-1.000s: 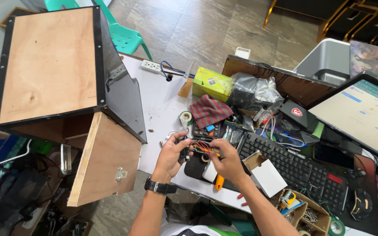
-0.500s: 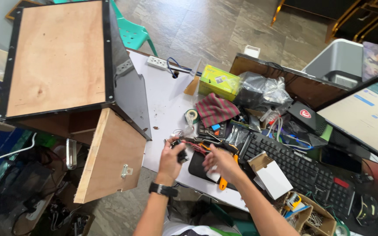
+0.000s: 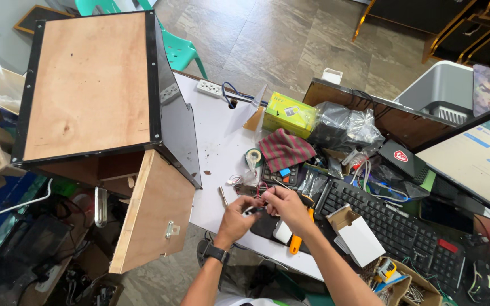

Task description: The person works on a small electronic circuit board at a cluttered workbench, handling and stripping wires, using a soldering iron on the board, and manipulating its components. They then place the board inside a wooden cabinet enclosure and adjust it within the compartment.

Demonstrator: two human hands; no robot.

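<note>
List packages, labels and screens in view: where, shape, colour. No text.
Yellow-green box: back of the desk, beside the plaid cloth; rectangular carton.
Clear bags: right of that box; crumpled plastic over dark contents.
White box: in front of the keyboard; small carton, flap open.
Black pouch: behind the keyboard; red round label.
Screen: far right, tilted; lit white with blue bars.
</note>
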